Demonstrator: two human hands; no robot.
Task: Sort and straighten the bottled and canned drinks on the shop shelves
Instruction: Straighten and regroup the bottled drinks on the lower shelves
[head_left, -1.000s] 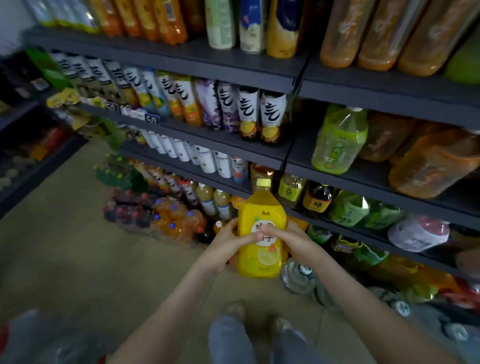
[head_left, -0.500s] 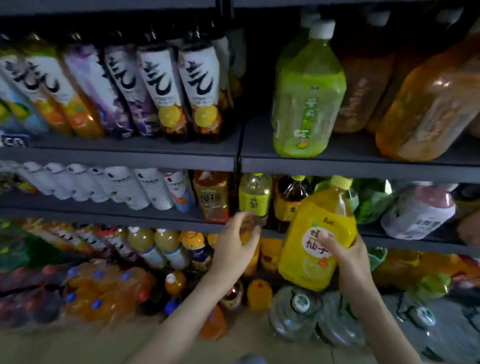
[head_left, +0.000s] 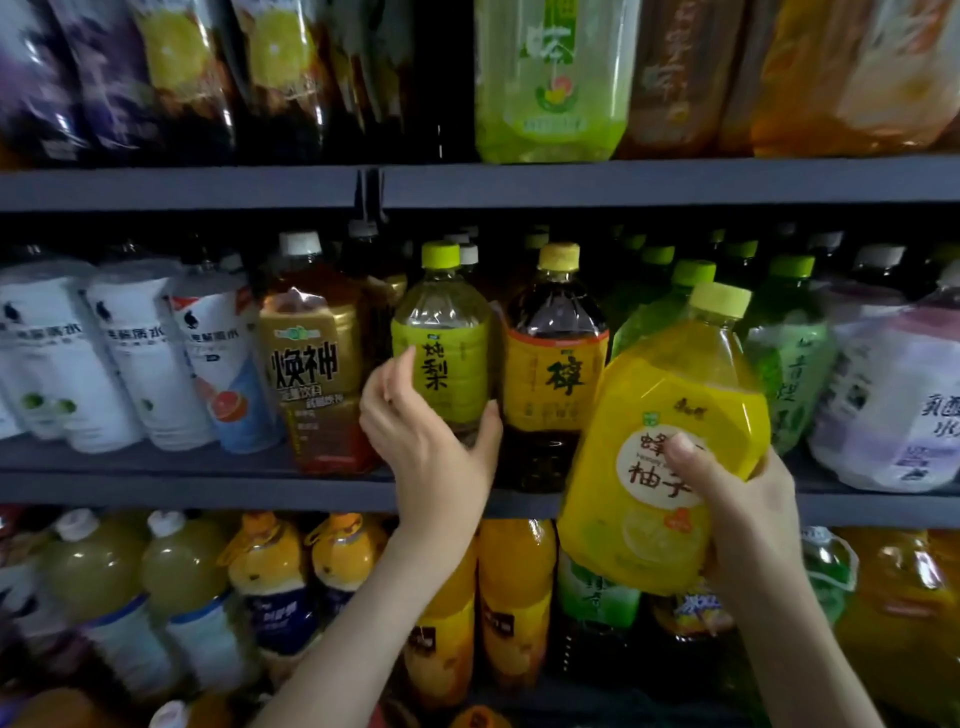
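Head view faces the drinks. The right hand carries a big yellow bottle in front of the middle shelf, with the thumb pressed on the round white label and the other fingers hidden behind the lower body. The bottle is off the shelf and tilted, its cap leaning up and to the right of the hand. The left hand is curled round the lower half of a slimmer pear bottle with a green label. Its thumb is on the side toward the right hand and its forefinger on the far side. That bottle stands upright on the shelf, just beside a dark tea bottle that stands between the two hands.

The yellow bottle looks full, so it is probably heavy for one hand, and its smooth thin plastic would likely dent or slip under a hard squeeze. A low grip with the palm partly under the base (much as it is held now) seems soundest. The neck below the cap would do for steadying, not for carrying. The pear bottle looks lighter and firm at its labelled waist, so sliding it from low down seems safest. Whether a gap is free behind the yellow bottle I cannot tell.
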